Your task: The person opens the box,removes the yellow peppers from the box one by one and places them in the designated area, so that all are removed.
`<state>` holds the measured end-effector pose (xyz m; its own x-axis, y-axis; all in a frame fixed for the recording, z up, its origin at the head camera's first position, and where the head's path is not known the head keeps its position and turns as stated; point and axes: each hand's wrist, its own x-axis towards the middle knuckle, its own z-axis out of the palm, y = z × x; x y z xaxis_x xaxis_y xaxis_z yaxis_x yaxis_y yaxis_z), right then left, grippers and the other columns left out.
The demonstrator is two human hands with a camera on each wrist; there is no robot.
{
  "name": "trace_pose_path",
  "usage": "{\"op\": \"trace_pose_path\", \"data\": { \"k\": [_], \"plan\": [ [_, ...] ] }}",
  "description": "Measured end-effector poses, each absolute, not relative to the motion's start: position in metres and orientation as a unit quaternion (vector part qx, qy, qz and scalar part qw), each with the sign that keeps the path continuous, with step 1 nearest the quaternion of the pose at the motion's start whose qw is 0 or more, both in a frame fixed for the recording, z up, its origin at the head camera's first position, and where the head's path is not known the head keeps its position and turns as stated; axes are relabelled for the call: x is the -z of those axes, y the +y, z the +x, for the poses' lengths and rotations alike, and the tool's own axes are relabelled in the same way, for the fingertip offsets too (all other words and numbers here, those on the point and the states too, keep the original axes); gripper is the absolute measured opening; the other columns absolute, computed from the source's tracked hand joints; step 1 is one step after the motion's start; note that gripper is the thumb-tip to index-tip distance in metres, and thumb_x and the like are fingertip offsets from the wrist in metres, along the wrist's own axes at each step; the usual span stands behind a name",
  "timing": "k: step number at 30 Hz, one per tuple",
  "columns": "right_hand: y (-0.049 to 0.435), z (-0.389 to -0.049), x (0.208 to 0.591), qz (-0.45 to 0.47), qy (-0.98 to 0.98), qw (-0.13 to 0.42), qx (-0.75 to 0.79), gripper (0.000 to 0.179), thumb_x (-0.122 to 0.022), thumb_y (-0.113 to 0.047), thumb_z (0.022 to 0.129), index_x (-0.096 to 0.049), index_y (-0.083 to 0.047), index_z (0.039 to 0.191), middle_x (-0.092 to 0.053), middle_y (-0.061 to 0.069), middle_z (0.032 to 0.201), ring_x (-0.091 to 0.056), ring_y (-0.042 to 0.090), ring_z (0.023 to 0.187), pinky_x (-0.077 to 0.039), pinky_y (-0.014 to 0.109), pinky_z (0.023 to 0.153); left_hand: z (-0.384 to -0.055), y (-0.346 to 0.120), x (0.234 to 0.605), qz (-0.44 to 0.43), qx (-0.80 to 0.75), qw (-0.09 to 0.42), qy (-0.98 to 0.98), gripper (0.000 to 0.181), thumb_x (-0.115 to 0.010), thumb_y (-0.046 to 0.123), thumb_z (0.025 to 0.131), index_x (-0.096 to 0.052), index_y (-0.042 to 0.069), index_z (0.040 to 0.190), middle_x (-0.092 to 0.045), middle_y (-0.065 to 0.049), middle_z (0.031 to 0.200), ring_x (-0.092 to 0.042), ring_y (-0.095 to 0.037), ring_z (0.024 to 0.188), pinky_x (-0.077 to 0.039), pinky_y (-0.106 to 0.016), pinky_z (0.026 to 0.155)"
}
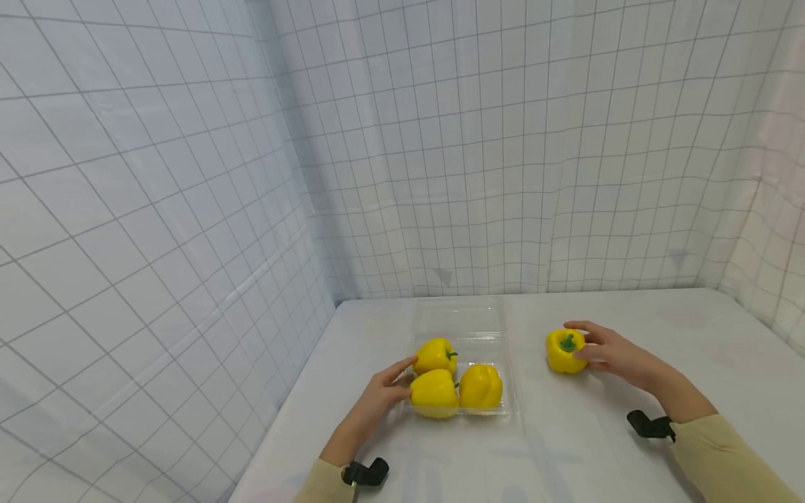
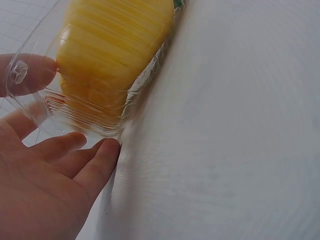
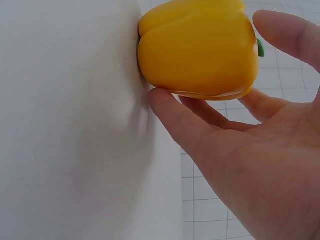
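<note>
Three yellow bell peppers lie in a clear plastic container: a back one, a front left one and a front right one. My left hand is at the container's left side. In the left wrist view its thumb shows through the clear rim, the other fingers under it. Further right, a fourth bell pepper stands on the table, green stem up. My right hand holds it from the right, one fingertip low against its side and the thumb beside the stem.
The container's clear lid is folded back toward the rear of the white table. Grid-patterned white sheets hang behind the table and along both sides. A black wrist mount sits on each wrist.
</note>
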<state>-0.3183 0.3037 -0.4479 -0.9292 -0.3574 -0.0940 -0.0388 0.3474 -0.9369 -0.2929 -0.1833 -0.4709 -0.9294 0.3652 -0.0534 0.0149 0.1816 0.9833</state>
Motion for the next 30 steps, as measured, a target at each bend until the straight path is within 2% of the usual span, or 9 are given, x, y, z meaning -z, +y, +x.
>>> {"op": "trace_pose_path", "data": {
  "k": [4,18,30],
  "plan": [
    [0.304,-0.315,0.443,-0.129,0.816,0.132,0.548,0.071,-0.063,-0.023,0.097,-0.028,-0.011,0.157,-0.023,0.028,0.157,-0.033,0.045,0.139,-0.04,0.059,0.106,-0.292,-0.183,0.472,0.126,-0.625,0.14,0.757,0.064,-0.06,0.012,0.092,-0.045,0.022,0.153,-0.025,-0.011,0.164,-0.025,-0.041,0.148,-0.019,-0.072,0.11],
    [0.304,-0.308,0.416,-0.165,0.848,0.072,0.499,0.065,-0.06,-0.03,0.101,-0.03,-0.014,0.156,-0.03,0.03,0.155,-0.036,0.051,0.137,-0.042,0.06,0.103,-0.295,-0.184,0.472,0.143,-0.627,0.138,0.753,0.063,-0.061,0.012,0.094,-0.045,0.022,0.153,-0.028,-0.008,0.164,-0.029,-0.037,0.147,-0.02,-0.069,0.111],
    [0.288,-0.298,0.398,-0.167,0.884,0.014,0.437,0.07,-0.065,-0.028,0.098,-0.03,-0.009,0.156,-0.034,0.03,0.153,-0.034,0.055,0.136,-0.036,0.071,0.101,-0.293,-0.183,0.47,0.142,-0.631,0.126,0.752,0.063,-0.062,0.013,0.093,-0.044,0.021,0.154,-0.03,-0.008,0.163,-0.034,-0.037,0.145,-0.03,-0.063,0.109]
  ]
}}
